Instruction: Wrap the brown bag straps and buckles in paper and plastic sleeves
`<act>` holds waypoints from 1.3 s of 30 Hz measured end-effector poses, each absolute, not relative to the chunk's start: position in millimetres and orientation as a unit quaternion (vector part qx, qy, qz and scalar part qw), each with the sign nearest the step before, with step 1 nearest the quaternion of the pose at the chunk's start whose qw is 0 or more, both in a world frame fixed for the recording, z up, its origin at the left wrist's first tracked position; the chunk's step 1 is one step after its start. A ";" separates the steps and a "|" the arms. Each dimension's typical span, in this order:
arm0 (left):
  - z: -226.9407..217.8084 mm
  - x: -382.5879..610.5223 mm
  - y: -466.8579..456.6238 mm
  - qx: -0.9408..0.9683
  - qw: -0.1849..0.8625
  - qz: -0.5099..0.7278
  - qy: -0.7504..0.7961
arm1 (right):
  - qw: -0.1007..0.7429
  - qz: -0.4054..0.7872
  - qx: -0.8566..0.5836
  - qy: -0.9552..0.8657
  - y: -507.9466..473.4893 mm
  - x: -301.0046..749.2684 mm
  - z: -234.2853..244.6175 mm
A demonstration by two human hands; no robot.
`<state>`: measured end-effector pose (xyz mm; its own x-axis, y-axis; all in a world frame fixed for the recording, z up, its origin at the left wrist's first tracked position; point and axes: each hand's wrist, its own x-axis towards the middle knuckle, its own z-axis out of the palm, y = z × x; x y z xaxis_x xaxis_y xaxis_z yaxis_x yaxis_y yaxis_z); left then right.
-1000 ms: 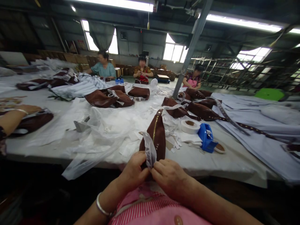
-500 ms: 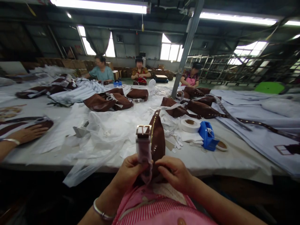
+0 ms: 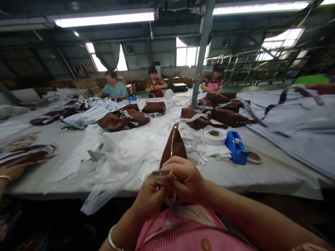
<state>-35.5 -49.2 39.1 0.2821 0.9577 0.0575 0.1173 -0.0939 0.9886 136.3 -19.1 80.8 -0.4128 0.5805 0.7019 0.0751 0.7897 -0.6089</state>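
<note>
Both hands, left hand (image 3: 151, 199) and right hand (image 3: 183, 178), pinch the belt buckle (image 3: 158, 174) tight with closed fingers. Best to hold it steady near the brown belt (image 3: 173, 146).

Tape roll (image 3: 215, 137) lies just left of dispenser (image 3: 237, 151) on table (image 3: 274, 170).

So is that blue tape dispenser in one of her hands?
No, the blue tape dispenser sits on the table, apart from both hands.

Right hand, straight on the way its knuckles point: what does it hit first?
Probably the brown bag lying right beyond the right hand, its gold zipper running away up the table. Depth is unclear.
</note>
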 end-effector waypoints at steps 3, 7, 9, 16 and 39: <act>57.1 -35.4 -50.4 0.630 0.510 0.437 0.390 | 0.538 0.387 -0.301 -0.686 -11.7 135.0 76.4; 78.6 -35.3 -40.2 0.608 0.471 0.523 0.368 | 0.551 0.479 -0.270 -0.628 -9.0 128.8 74.8; 86.1 -35.0 -33.7 0.593 0.455 0.549 0.375 | 0.557 0.496 -0.248 -0.618 -10.1 125.6 74.5; 94.8 -38.5 -28.6 0.639 0.255 0.596 0.415 | 0.598 0.448 -0.274 -0.606 -7.0 128.1 69.8; 149.4 -46.4 -31.8 0.763 0.092 0.561 0.309 | 0.620 0.199 -0.233 -0.722 -4.2 129.0 119.9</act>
<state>-46.4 -31.8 149.4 0.1803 0.5738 0.7989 0.3683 -0.7925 0.4861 129.0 -4.2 119.9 -0.1223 0.5841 0.8024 0.0897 0.8117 -0.5772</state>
